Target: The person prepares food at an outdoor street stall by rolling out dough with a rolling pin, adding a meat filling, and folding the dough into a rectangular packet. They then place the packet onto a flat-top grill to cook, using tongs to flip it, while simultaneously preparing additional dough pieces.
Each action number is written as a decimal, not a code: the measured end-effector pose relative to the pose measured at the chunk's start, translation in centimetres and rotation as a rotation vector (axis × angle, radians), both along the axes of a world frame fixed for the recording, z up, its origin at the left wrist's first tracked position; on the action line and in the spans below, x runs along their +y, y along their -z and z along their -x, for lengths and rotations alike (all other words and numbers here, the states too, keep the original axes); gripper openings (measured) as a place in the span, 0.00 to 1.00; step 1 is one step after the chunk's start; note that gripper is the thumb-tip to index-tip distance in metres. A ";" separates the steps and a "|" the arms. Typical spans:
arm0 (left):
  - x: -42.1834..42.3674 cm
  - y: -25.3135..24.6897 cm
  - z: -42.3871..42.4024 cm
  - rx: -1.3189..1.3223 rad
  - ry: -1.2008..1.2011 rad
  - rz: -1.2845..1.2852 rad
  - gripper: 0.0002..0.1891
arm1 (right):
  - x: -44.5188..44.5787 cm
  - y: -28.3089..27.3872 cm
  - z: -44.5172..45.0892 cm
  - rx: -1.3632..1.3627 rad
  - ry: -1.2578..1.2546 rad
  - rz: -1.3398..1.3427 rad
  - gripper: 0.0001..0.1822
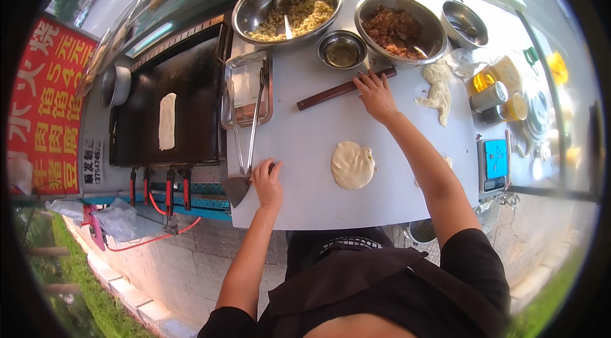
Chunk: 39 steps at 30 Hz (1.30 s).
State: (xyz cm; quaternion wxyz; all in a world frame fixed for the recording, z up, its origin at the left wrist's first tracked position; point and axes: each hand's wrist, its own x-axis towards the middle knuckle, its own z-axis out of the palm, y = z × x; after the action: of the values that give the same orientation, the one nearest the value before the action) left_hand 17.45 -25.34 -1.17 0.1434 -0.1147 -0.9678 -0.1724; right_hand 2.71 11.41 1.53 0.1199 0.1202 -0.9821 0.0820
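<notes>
My left hand (267, 183) is closed around the dark handle of a scraper (236, 190) at the table's front left corner. Its blade points left, beside the lower ends of metal tongs (256, 123). Across the table, my right hand (377, 97) lies over the right part of a dark wooden rolling pin (324, 95), fingers spread; how firmly they grip is unclear. Between my arms rests a flattened round of dough (353, 165), with a small bump at its right edge. Another lump of dough (437, 92) lies right of my right hand.
A griddle (195, 80) on the left carries a long dough strip (167, 121). The tongs lean on a metal tray (267, 94). Behind stand bowls of yellowish crumbly filling (310, 11), minced meat (394, 27) and liquid (342, 51). A digital scale (494, 166) and several containers (489, 97) stand right.
</notes>
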 end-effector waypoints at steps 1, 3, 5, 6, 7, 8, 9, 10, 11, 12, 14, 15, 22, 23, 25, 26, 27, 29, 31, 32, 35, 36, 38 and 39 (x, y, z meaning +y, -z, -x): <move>-0.6 0.4 0.3 0.012 0.013 -0.027 0.17 | -0.1 -0.2 0.6 -0.017 -0.060 -0.055 0.26; -0.4 0.4 1.4 -0.046 -0.021 -0.037 0.20 | 0.3 -0.1 0.9 -0.043 -0.120 -0.006 0.25; 1.5 -0.6 1.7 -0.075 -0.040 -0.061 0.21 | 0.8 -0.3 -0.3 -0.097 -0.170 0.071 0.24; 3.3 -1.9 0.6 -0.046 -0.020 -0.081 0.21 | 1.0 -1.4 -2.5 -0.044 -0.195 0.102 0.22; 6.1 -3.7 -0.1 -0.007 -0.001 -0.104 0.22 | 1.0 -2.6 -5.3 -0.076 -0.220 0.150 0.22; 8.8 -4.8 -0.4 0.046 0.020 -0.127 0.23 | 0.8 -3.2 -8.8 -0.091 -0.242 0.184 0.23; 11.1 -5.0 -1.7 -0.028 0.042 -0.085 0.27 | 0.7 -2.7 -12.4 -0.121 -0.249 0.168 0.25; 13.1 -4.7 -3.2 -0.132 0.040 -0.094 0.30 | 0.2 -2.7 -15.5 -0.193 -0.257 0.175 0.29; 14.5 -3.1 -4.2 -0.244 0.047 -0.056 0.33 | -0.3 -2.0 -17.8 -0.163 -0.245 0.120 0.29; 15.3 -2.5 -3.6 -0.253 0.053 -0.029 0.33 | -0.5 -2.1 -18.0 -0.120 -0.195 0.090 0.28; 15.7 -0.9 -1.2 -0.234 0.069 0.027 0.32 | -1.1 -1.6 -16.0 -0.084 -0.118 0.059 0.29; 16.1 -0.9 1.6 -0.207 0.081 0.048 0.32 | -1.0 -1.3 -13.1 -0.092 -0.088 0.054 0.31; 15.0 -2.4 10.9 -0.098 0.102 0.104 0.32 | -2.3 0.0 -3.6 -0.070 -0.080 0.048 0.36; 14.5 -2.3 7.5 -0.168 0.082 0.103 0.34 | -2.8 -0.4 -7.3 -0.196 -0.080 0.001 0.38; 14.0 -1.3 -1.9 -0.303 0.130 0.028 0.40 | -2.0 -1.5 -16.1 -0.350 -0.154 0.015 0.48; 13.9 -2.0 -5.8 -0.392 0.187 0.085 0.44 | -1.9 -1.7 -20.2 -0.446 -0.125 0.033 0.50; 13.8 -3.1 -8.2 -0.463 0.182 0.058 0.44 | -2.8 -2.5 -22.8 -0.434 -0.128 0.061 0.50; 13.8 -2.2 -6.7 -0.406 0.171 0.102 0.42 | -2.6 -1.4 -21.6 -0.459 -0.145 0.063 0.49; 14.6 -1.9 1.2 -0.216 0.131 0.099 0.35 | -2.9 -1.7 -14.0 -0.348 -0.068 0.064 0.43; 14.9 -2.5 5.8 -0.251 0.103 0.048 0.31 | -3.0 -2.4 -9.4 -0.319 -0.070 0.095 0.39; 15.7 -4.0 17.7 -0.175 0.092 0.008 0.25 | -2.3 -0.9 3.0 -0.238 -0.193 0.196 0.29; 15.2 -3.2 17.8 -0.129 0.111 -0.016 0.26 | -2.7 -0.8 2.8 -0.195 -0.201 0.206 0.30; 14.3 -2.0 17.3 -0.029 0.142 -0.061 0.29 | -3.6 -1.0 1.9 -0.102 -0.223 0.226 0.31; 14.8 -1.0 14.3 -0.081 0.100 0.040 0.31 | -3.1 -0.2 -1.8 -0.044 -0.176 0.124 0.36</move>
State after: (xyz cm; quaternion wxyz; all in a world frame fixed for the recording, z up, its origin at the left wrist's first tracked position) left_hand 3.16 -10.55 -0.13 0.0929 -0.1585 -0.9691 -0.1645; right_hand 4.54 8.26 1.72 0.0980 0.1965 -0.9631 0.1553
